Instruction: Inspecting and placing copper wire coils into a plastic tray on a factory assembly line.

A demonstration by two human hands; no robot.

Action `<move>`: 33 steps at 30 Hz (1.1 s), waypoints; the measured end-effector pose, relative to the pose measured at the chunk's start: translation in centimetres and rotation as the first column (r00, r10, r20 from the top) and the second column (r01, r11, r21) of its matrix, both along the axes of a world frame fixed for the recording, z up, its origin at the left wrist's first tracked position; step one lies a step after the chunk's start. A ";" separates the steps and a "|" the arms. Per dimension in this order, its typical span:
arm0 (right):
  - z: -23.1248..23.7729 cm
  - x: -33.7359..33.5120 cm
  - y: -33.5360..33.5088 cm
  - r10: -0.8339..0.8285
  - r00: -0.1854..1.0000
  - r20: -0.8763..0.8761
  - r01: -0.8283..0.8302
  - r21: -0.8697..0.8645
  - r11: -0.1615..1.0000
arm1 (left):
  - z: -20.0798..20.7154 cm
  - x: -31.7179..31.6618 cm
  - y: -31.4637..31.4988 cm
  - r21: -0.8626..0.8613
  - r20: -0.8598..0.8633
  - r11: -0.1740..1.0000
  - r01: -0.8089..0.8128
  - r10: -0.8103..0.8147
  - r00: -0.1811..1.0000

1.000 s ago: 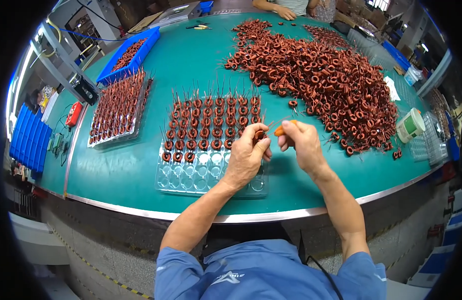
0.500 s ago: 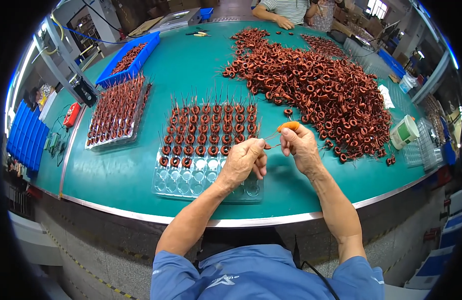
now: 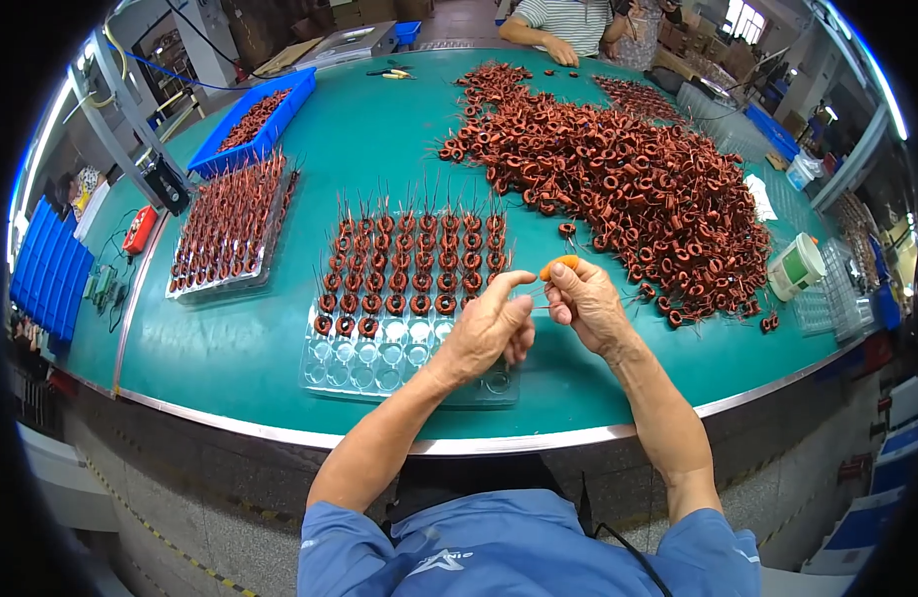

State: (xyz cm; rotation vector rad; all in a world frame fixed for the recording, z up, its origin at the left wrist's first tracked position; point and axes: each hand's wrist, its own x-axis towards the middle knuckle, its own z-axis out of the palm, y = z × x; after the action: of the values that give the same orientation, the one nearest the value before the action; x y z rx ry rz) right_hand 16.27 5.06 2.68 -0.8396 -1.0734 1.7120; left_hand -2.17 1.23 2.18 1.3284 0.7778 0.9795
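In front of me, my left hand [image 3: 485, 333] is closed, its index finger reaching toward my right fingertips. It seems to grip a copper-wound ring coil, mostly hidden by the fingers. My right hand [image 3: 592, 306] pinches the coil's thin wire lead [image 3: 540, 306]. An orange piece, probably a finger cot [image 3: 558, 267], covers a fingertip of that hand. Under and beside my left hand lies a clear plastic tray [image 3: 376, 376]; rows of ring coils [image 3: 399, 267] fill its far part, leads pointing up, and the nearest pockets hold none. One loose coil [image 3: 566, 230] lies beyond my right hand.
A large heap of coils [image 3: 618, 169] covers the right of the green table [image 3: 220, 348]. At left stand a filled tray [image 3: 230, 229] and a blue bin [image 3: 302, 92] of coils. A white tub [image 3: 797, 263] sits far right. Another person's hand [image 3: 558, 50] rests at the far edge.
My left index finger has stretched out toward my right fingertips, and the hands are slightly closer together. The view has shifted a little; the trays and heap look the same.
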 end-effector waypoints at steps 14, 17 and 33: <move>1.1 -0.5 -1.3 -0.189 0.944 0.272 0.083 0.359 0.930 | 0.7 0.5 -0.7 0.131 -0.129 0.983 -0.129 0.146 0.981; 1.2 -0.7 -1.2 -0.173 0.951 0.256 0.085 0.323 0.943 | 0.0 0.4 -0.4 0.131 -0.072 0.981 -0.141 0.151 0.986; 0.8 -1.2 -1.9 -0.285 0.860 0.423 0.151 0.322 0.935 | -0.4 -0.3 0.5 0.272 -0.059 0.905 -0.328 0.356 0.933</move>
State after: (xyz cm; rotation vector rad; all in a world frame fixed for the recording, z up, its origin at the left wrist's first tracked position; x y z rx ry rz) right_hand 15.09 3.15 3.43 -1.1724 -1.4366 1.1526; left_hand -2.42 1.69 1.79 1.5080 1.0168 1.3327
